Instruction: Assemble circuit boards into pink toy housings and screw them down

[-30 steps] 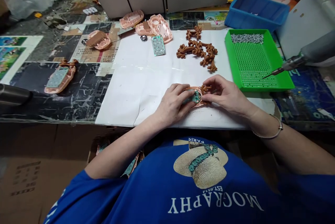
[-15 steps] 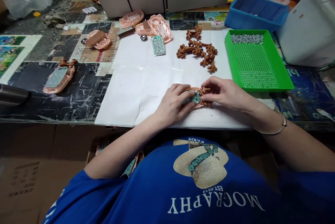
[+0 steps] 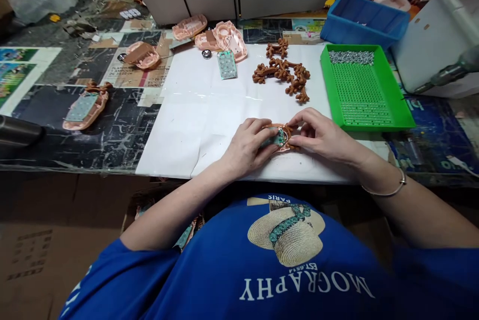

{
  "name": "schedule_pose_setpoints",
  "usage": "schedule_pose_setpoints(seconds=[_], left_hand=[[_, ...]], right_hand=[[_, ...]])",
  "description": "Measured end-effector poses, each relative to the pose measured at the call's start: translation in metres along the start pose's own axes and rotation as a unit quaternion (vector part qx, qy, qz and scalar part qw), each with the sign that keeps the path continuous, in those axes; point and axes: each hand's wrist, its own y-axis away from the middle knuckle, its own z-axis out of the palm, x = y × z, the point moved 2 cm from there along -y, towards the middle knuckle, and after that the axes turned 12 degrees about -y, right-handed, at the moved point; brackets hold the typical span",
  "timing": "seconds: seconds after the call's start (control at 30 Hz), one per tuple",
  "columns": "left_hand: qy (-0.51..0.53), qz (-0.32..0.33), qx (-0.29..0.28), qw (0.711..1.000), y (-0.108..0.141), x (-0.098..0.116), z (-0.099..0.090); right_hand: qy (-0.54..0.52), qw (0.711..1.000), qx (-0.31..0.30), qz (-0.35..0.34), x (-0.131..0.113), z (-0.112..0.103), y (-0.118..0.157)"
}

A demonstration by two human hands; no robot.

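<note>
Between my hands, near the front of the white sheet (image 3: 179, 125), lies a pink plastic shell (image 3: 285, 150) with a green circuit board (image 3: 281, 136) in it. My left hand (image 3: 251, 144) is closed over the left side of the shell and board, covering much of them. At the shell's right end sits a brown bone-shaped piece (image 3: 295, 148), partly hidden by fingers. The thumb and fingertips of my right hand (image 3: 318, 133) grip this piece where it meets the shell. Further back rests a pile of similar brown pieces (image 3: 282, 71).
A green tray (image 3: 366, 95) of small screws stands at right, a blue bin (image 3: 364, 21) behind it. An electric screwdriver (image 3: 452, 72) shows at the right edge. Pink shells (image 3: 224, 36) and a loose circuit board (image 3: 227, 66) lie at the back; a filled shell (image 3: 84, 110) lies left.
The screwdriver has come into view at the right edge. My right fingers have shifted slightly, uncovering a little more of the shell's right end. My left hand stays on the shell.
</note>
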Motion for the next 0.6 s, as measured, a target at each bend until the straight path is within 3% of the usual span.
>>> schedule_pose_setpoints(seconds=[0.3,0.6], left_hand=[[-0.018,-0.003,-0.025,1.000,0.0000,0.0030,0.0000],[-0.024,-0.010,-0.041,0.999,-0.0021,0.0039,-0.0003]], right_hand=[[0.035,0.999,-0.018,-0.031,-0.0029,0.0020,0.0023],[0.002,1.000,0.005,-0.002,-0.0060,0.0039,0.0025]])
